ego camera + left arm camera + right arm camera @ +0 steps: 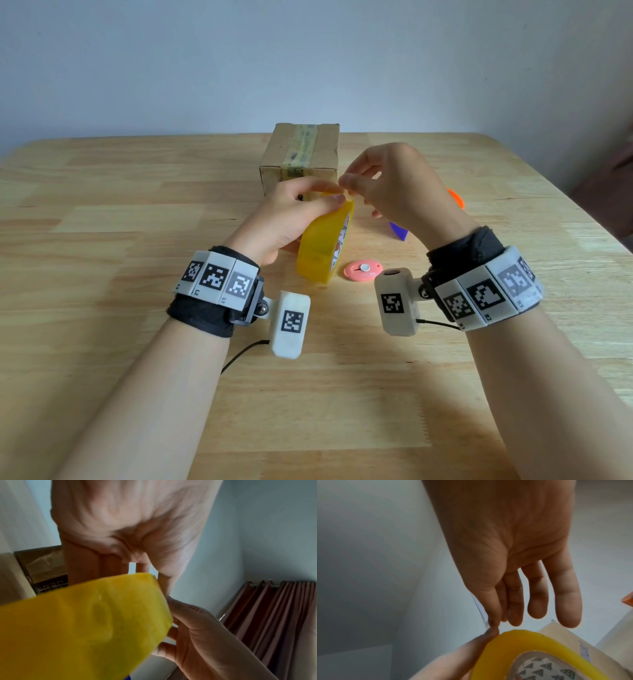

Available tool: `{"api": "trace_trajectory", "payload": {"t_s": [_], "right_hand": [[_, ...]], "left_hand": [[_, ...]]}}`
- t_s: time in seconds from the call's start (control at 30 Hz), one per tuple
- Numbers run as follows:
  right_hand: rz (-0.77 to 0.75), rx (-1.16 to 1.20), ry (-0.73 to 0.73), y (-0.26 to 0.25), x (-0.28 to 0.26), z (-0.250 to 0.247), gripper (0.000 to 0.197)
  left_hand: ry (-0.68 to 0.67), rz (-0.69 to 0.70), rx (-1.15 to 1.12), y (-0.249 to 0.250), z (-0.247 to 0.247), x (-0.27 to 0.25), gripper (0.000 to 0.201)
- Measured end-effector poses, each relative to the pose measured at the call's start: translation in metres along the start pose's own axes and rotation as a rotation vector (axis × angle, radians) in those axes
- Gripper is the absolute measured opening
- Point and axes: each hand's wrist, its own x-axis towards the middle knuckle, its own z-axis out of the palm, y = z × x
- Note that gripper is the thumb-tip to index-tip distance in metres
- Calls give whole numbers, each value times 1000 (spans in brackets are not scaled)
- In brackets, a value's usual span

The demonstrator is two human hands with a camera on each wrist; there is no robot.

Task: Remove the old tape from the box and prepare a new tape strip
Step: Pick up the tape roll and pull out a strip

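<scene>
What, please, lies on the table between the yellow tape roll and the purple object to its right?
In the head view, only bare wooden table separates the yellow tape roll from the purple object; the pink cutter lies nearer the camera.

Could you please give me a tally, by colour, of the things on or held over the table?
Brown: 1, the cardboard box
Yellow: 1, the tape roll, held by the left hand
Pink: 1, a small oval tool
Purple: 1, a partly hidden object
Orange: 1, a partly hidden object
Total: 5
</scene>
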Motion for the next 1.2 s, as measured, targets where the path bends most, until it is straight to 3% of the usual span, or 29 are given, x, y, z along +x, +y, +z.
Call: {"api": "trace_trajectory", "payload": {"t_s": [0.17, 0.3, 0.87, 1.07, 1.2], "right_hand": [[57, 118, -47, 6, 0, -1, 38], [35, 93, -47, 7, -1, -2, 17], [-75, -127, 104, 0, 0, 1, 9], [-88, -123, 58, -1, 0, -3, 8], [-115, -126, 42, -3, 0, -5, 8]], "left_hand": [[-13, -10, -23, 1, 0, -1, 11], [-37, -11, -27, 1, 1, -2, 26], [-40, -61, -106, 1, 8, -4, 39], [-32, 76, 15, 2, -5, -2, 28], [100, 260, 13, -5, -14, 5, 23]]}}
